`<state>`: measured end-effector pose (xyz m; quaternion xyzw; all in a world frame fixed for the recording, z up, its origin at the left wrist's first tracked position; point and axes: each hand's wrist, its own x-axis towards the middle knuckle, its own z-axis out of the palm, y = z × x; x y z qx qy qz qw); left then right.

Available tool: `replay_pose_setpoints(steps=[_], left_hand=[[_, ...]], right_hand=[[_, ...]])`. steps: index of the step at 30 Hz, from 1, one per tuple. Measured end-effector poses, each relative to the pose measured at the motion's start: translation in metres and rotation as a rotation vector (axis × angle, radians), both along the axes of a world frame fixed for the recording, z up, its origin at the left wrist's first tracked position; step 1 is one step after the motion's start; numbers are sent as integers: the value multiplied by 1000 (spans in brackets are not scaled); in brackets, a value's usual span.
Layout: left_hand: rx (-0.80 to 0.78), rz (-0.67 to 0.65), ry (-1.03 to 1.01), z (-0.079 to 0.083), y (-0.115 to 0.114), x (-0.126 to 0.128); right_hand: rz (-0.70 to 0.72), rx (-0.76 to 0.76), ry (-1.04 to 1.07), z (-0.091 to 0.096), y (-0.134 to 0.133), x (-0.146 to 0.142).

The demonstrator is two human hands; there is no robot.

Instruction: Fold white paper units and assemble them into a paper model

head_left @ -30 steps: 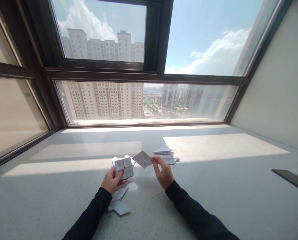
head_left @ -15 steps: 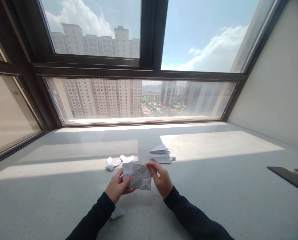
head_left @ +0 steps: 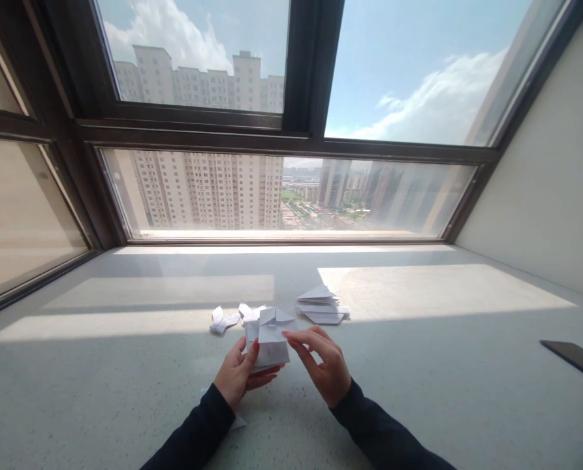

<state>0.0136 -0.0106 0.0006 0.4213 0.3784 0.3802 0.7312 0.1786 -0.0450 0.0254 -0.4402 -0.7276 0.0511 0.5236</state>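
A white folded paper [head_left: 271,354] is held above the counter in front of me, with creased flaps raised on its top. My left hand [head_left: 234,375] grips its left side, thumb on the near face and fingers underneath. At its right edge my right hand [head_left: 326,367] pinches a raised flap between thumb and forefinger. Just behind the paper lie two small folded paper pieces, one [head_left: 224,320] plain to see and the other [head_left: 246,311] partly hidden.
A stack of folded white papers [head_left: 323,308] lies beyond my right hand. The corner of another paper piece [head_left: 237,423] shows beside my left sleeve. A dark flat object [head_left: 572,360] lies at the far right of the speckled counter [head_left: 418,378]. Windows stand behind.
The paper was a flat creased rectangle; now its right part is folded over and flaps stand up. My right hand has moved slightly with the flap. The view has shifted a little.
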Motion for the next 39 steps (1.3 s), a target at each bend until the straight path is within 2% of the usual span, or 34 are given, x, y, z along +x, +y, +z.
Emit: replay_pose_setpoints(steps=[9, 14, 20, 26, 35, 39], left_hand=[[44, 73, -48, 5, -1, -2], [73, 75, -5, 4, 1, -3], [29, 80, -41, 5, 2, -3], [116, 82, 18, 9, -2, -1], [213, 203, 142, 13, -6, 0], [243, 244, 163, 10, -5, 0]], right_hand=[[89, -38, -113, -3, 2, -4], [92, -46, -132, -5, 3, -6], [109, -53, -150, -4, 3, -6], [96, -46, -162, -6, 4, -5], [166, -35, -210, -6, 4, -9], [155, -27, -204, -5, 1, -10]])
